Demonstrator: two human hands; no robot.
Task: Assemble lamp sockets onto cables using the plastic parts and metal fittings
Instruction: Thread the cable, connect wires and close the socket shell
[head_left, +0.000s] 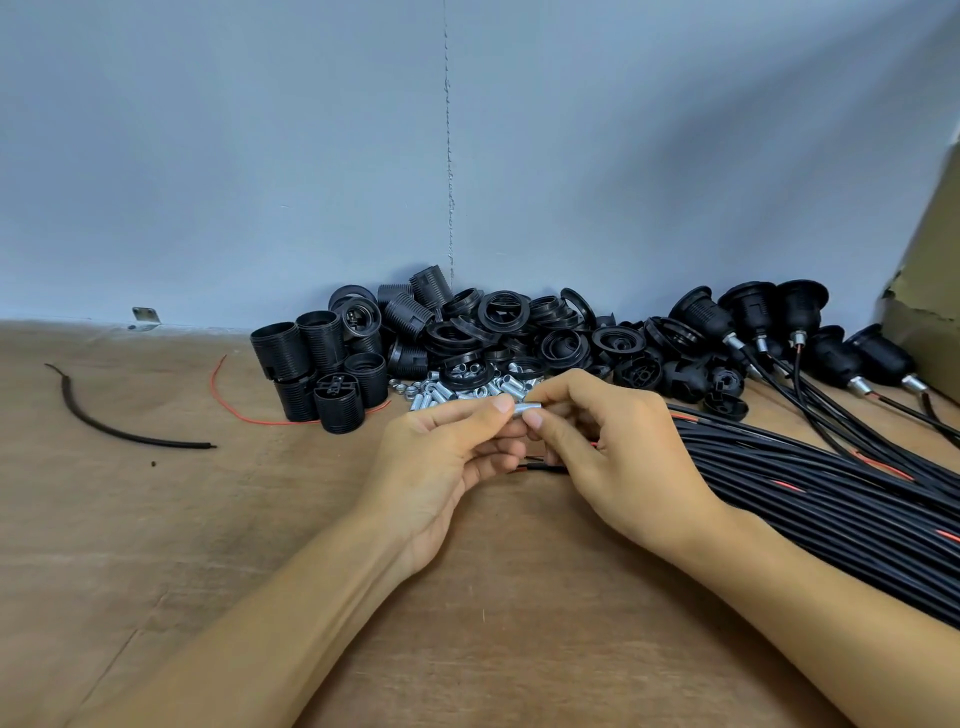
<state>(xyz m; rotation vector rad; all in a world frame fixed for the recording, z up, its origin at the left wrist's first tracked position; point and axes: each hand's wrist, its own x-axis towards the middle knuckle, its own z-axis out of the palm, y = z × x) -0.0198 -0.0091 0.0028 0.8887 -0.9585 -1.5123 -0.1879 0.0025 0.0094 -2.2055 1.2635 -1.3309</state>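
My left hand (441, 457) and my right hand (608, 441) meet at the middle of the table and together pinch a small silver metal tube (525, 409) between thumbs and fingertips. A black cable end (540, 468) with red and black wire tips lies just under my fingers; which hand holds it is hidden. Beyond my hands lies a heap of loose metal fittings (441, 393). Behind it sit black threaded socket bodies (322, 364) and black plastic rings and caps (519, 332).
A thick bundle of black cables (810, 499) runs off to the right. Finished sockets on cables (769, 322) lie at the back right beside a cardboard box (924, 291). A black cable scrap (109, 421) and a red wire (234, 400) lie at the left.
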